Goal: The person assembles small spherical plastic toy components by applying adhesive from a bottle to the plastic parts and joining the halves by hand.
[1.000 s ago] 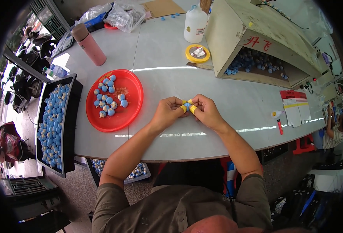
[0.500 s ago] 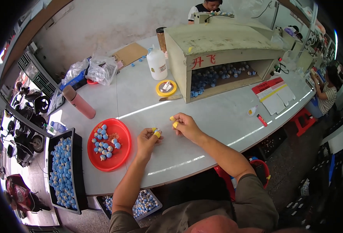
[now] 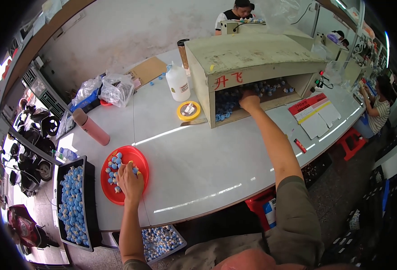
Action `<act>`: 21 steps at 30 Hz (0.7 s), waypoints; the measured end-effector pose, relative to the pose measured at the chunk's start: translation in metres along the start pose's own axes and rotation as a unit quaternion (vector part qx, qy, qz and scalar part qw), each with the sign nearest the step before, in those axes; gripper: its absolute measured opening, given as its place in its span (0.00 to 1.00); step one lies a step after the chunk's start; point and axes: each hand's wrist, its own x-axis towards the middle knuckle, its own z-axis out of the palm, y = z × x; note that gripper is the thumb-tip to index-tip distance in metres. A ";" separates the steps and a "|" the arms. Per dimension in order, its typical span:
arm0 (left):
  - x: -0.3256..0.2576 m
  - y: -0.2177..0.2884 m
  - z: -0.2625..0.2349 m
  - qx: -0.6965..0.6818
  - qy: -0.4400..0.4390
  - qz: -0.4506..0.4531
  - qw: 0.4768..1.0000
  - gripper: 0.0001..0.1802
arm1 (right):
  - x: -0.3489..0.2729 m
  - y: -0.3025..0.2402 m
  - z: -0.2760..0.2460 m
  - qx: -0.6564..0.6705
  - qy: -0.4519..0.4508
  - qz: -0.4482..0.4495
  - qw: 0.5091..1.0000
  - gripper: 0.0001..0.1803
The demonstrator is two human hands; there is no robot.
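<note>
My left hand reaches down into a round red plastic dish, its fingers bent together over small blue-and-cream figures. The fingertips, which wear yellow covers, are mostly hidden, and whatever they hold cannot be made out. My right hand is inside the open front of a cream-coloured box, among many small blue pieces. Its fingers are lost in the shade there, so their grip does not show.
A black tray of blue pieces stands left of the dish. Behind it is a pink flask. A white bottle, a yellow tape roll and a knife lie by the box. Two people sit at other stations.
My left hand has moved left from the table's middle to the red dish. My right arm has stretched forward, taking the hand into the box opening.
</note>
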 end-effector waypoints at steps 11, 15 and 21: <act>-0.008 0.042 -0.009 -0.001 0.138 0.089 0.986 0.26 | 0.023 0.000 0.006 -0.034 0.026 0.033 0.999 0.29; -0.010 0.070 -0.008 -0.207 0.129 0.174 0.954 0.20 | -0.025 0.001 0.007 0.301 0.014 0.117 0.946 0.19; -0.008 0.120 0.029 -0.598 -0.213 -0.012 0.773 0.17 | -0.171 -0.046 -0.013 0.707 -0.214 0.087 0.668 0.10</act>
